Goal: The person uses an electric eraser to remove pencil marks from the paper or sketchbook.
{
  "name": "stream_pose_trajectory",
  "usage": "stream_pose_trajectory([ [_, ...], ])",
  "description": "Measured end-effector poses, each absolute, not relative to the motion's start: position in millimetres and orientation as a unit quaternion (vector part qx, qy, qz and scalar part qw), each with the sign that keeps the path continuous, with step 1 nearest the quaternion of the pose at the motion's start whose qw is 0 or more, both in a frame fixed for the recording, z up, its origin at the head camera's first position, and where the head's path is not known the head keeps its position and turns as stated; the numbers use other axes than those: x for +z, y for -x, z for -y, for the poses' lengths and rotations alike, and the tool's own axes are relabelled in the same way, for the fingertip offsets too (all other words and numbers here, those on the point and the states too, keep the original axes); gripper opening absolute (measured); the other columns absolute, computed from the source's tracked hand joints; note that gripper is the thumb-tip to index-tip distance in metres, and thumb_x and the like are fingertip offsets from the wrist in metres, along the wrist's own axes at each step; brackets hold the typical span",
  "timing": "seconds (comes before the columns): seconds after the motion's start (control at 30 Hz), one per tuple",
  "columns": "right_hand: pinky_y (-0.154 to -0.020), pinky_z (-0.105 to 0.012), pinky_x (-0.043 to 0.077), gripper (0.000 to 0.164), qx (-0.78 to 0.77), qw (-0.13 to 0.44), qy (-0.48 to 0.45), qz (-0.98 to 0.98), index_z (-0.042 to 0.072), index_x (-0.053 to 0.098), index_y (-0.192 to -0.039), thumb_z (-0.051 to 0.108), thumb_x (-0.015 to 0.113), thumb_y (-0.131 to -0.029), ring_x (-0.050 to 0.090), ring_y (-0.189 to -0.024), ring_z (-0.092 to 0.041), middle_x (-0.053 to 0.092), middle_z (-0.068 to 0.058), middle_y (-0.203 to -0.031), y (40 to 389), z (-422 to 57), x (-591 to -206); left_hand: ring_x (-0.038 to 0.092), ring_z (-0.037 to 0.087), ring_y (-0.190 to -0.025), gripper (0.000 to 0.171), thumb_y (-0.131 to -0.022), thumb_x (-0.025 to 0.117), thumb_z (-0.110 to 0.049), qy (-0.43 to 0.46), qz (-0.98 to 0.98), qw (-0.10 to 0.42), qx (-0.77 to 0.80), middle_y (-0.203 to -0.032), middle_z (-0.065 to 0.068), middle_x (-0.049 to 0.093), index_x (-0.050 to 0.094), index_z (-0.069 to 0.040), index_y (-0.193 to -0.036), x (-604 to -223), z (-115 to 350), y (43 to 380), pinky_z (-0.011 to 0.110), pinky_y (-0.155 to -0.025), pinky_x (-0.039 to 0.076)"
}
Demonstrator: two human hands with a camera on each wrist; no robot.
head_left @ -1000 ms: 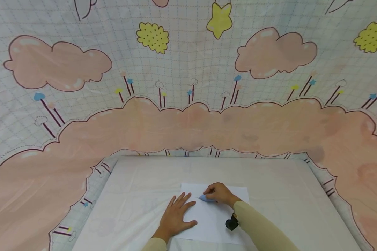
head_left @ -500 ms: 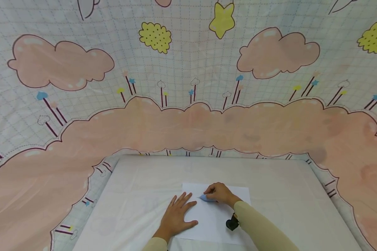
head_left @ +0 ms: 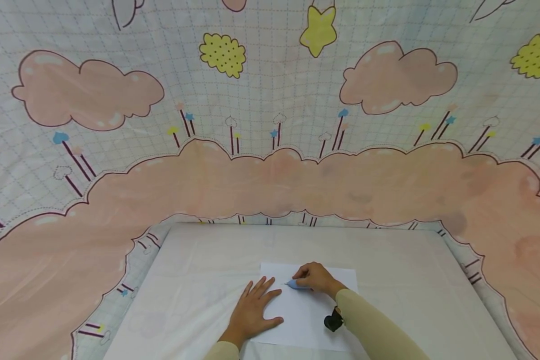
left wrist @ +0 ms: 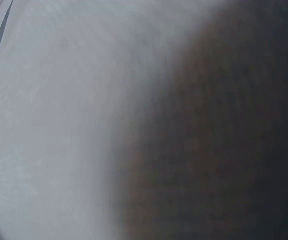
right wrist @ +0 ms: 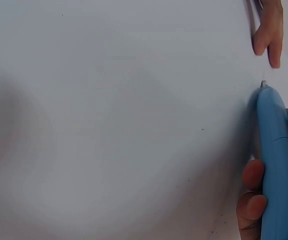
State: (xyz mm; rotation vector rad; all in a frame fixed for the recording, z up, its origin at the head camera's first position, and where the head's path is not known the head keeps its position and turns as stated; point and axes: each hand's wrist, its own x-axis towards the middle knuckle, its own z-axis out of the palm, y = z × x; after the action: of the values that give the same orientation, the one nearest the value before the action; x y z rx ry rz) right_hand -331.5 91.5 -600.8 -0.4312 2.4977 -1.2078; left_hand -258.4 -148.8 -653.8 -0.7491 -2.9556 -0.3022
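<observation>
A sheet of white paper (head_left: 306,325) lies on the white-covered table. My left hand (head_left: 253,310) rests on its left side, fingers spread. In the right wrist view, two of the left fingers (right wrist: 276,47) show near the tool's tip. My right hand (head_left: 317,279) grips a thick blue pen-shaped tool (right wrist: 278,150), its narrow tip pointing left at the paper. A short faint line shows by the tip. I cannot tell exactly what kind of tool it is. Dark blur covers much of the left wrist view.
Small dark specks (right wrist: 202,129) are scattered over the paper. A black device (head_left: 333,320) sits at my right wrist. White cloth (head_left: 198,280) covers the table, and a cloud-patterned sheet (head_left: 270,185) hangs behind it.
Both hands stay nearly in place on the paper, with the blue tool still held at about the same spot. The head view has shifted slightly.
</observation>
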Motion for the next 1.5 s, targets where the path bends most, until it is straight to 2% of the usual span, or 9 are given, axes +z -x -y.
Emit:
stream_pose_trajectory([
  [0.53, -0.053, -0.022, 0.048, 0.013, -0.429, 0.159, 0.167, -0.873, 0.008, 0.076, -0.094, 0.011, 0.072, -0.083, 0.053, -0.067, -0.01, 0.067, 0.0, -0.092, 330.5, -85.6, -598.5, 0.023, 0.02, -0.15, 0.076, -0.082, 0.038, -0.084, 0.249, 0.962, 0.042, -0.1, -0.162, -0.009, 0.027, 0.049, -0.039, -0.142, -656.8, 147.7, 259.7, 0.052, -0.12, 0.022],
  [0.87, -0.056, -0.023, 0.05, 0.012, -0.417, 0.165, 0.15, -0.881, 0.008, 0.076, -0.095, 0.012, 0.072, -0.084, 0.053, -0.075, -0.013, 0.066, -0.002, -0.094, 329.8, -91.7, -597.6, 0.025, 0.021, -0.15, 0.074, -0.083, 0.043, -0.082, 0.244, 0.963, 0.044, -0.106, -0.161, -0.008, 0.029, 0.051, -0.037, -0.141, -653.4, 149.3, 257.8, 0.053, -0.12, 0.022],
  [1.3, -0.055, -0.023, 0.049, 0.011, -0.425, 0.169, 0.147, -0.877, 0.009, 0.076, -0.094, 0.012, 0.073, -0.084, 0.053, -0.073, -0.013, 0.065, 0.0, -0.093, 332.6, -91.2, -602.4, 0.023, 0.02, -0.15, 0.074, -0.083, 0.042, -0.082, 0.244, 0.963, 0.041, -0.109, -0.161, -0.009, 0.028, 0.05, -0.037, -0.141, -653.7, 149.6, 258.4, 0.052, -0.12, 0.02],
  [1.5, -0.051, -0.021, 0.047, 0.013, -0.429, 0.171, 0.153, -0.874, 0.008, 0.076, -0.095, 0.012, 0.073, -0.084, 0.052, -0.067, -0.011, 0.065, -0.001, -0.092, 331.4, -89.3, -599.8, 0.022, 0.02, -0.15, 0.075, -0.082, 0.041, -0.083, 0.241, 0.964, 0.031, -0.11, -0.162, -0.009, 0.027, 0.049, -0.038, -0.142, -653.2, 148.6, 258.4, 0.052, -0.121, 0.019],
])
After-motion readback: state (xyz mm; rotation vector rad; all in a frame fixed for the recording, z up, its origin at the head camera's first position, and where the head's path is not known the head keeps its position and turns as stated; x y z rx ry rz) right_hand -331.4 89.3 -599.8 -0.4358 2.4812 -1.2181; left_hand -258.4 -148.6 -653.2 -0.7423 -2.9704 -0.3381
